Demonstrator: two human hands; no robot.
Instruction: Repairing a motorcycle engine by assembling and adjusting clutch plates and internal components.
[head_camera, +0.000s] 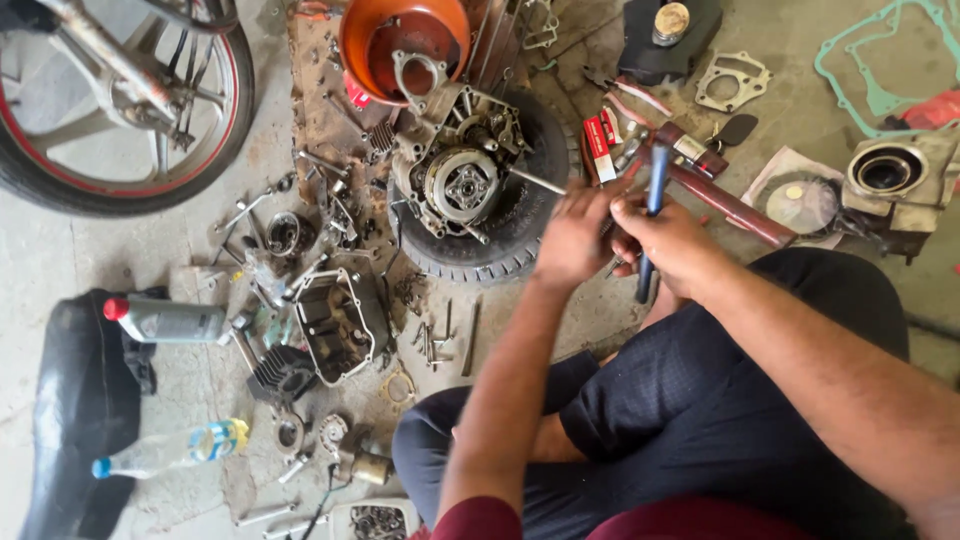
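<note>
A motorcycle engine block (460, 170) lies open on a black tyre (520, 235), its round clutch facing up. My left hand (572, 240) is closed by the tyre's right edge, apparently around a thin metal rod (535, 180) that reaches toward the engine. My right hand (668, 240) is next to it, gripping a blue-handled tool (654, 195) that stands nearly upright. The two hands touch each other. What lies between the fingers is hidden.
An orange bowl (370, 40) sits behind the engine. Engine covers, bolts and wrenches (335, 320) litter the floor at left, with a grey oil bottle (165, 320), a plastic bottle (170, 450) and a motorcycle wheel (120, 100). Gaskets (735, 80), a cylinder part (890, 170) lie at right.
</note>
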